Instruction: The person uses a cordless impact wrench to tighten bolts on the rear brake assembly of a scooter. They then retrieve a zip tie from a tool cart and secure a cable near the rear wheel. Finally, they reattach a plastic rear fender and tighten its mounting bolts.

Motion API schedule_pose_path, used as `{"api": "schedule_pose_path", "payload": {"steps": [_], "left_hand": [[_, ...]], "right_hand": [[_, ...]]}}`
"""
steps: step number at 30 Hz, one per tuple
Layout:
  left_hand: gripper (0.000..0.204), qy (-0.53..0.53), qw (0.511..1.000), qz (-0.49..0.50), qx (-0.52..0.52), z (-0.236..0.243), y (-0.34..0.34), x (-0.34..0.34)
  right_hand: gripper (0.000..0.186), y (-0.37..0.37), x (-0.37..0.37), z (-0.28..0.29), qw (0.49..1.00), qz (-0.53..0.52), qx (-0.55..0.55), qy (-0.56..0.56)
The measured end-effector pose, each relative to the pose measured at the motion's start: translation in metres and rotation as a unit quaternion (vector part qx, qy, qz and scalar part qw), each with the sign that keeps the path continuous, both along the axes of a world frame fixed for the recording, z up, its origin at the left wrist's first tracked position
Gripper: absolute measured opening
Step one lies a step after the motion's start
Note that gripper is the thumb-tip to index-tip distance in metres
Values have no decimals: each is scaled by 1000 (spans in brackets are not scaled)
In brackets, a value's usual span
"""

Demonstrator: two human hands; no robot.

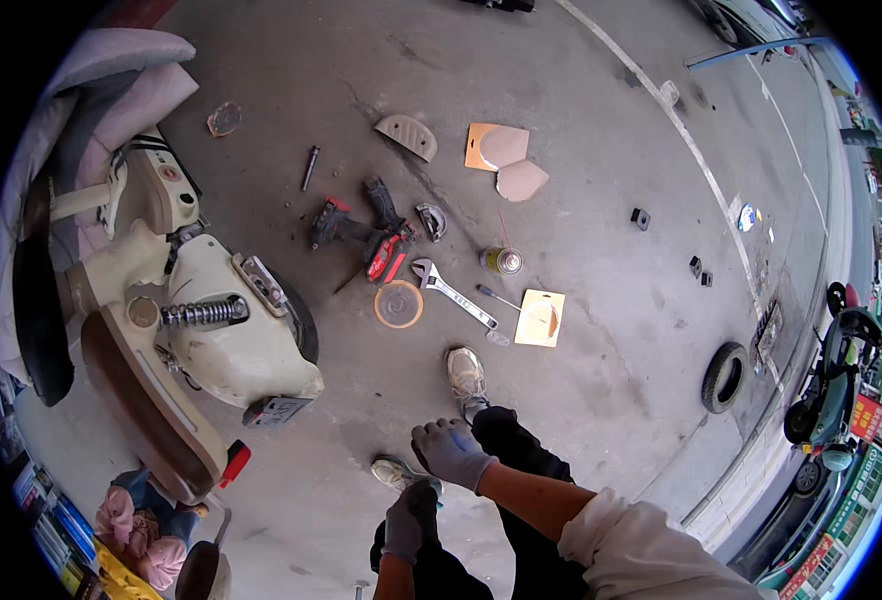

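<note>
Near centre: gloved left hand (409,522), gloved right hand (452,452), grips unclear; beyond: adjustable wrench (457,297), power tool (357,231), spray can (502,261); left: scooter (223,345); right: tyre (712,384).

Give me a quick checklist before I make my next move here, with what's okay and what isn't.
1. Gloves on: ok, the right hand and left hand both wear grey ones.
2. Hands free: cannot tell, the palms are hidden.
3. Power tool set down: ok, it lies on the ground.
4. Spray can upright: ok, as far as this view from above shows.
5. Ground clear ahead of the shoe: not ok, the wrench and screwdriver lie there.
6. Scooter steady: cannot tell, no stand shows.
</note>
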State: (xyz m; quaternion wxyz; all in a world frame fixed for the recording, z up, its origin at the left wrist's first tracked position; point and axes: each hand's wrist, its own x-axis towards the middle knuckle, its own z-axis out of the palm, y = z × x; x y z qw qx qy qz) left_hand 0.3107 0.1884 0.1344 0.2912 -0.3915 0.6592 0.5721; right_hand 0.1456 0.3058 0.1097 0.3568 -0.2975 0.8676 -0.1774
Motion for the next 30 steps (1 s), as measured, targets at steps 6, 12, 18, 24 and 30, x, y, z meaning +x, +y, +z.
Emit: {"api": "schedule_pose_path", "payload": {"steps": [6,12,18,24,30], "left_hand": [[27,-35,963,192,184,79,-120,-86],[30,23,996,0,83,181,-96,-255],[28,127,984,-6,124,234,-54,-355],[25,27,987,151,37,129,-142,-284],[24,-134,947,283,-69,87,-185,-241]], "right_hand": [[37,102,-107,116,961,-182,151,-146],[45,241,-221,262,906,-352,227,-59],[43,320,-261,356,841,-498,190,91],[32,430,-236,220,779,-596,181,-75],[27,467,-298,142,715,-640,138,-244]]}}
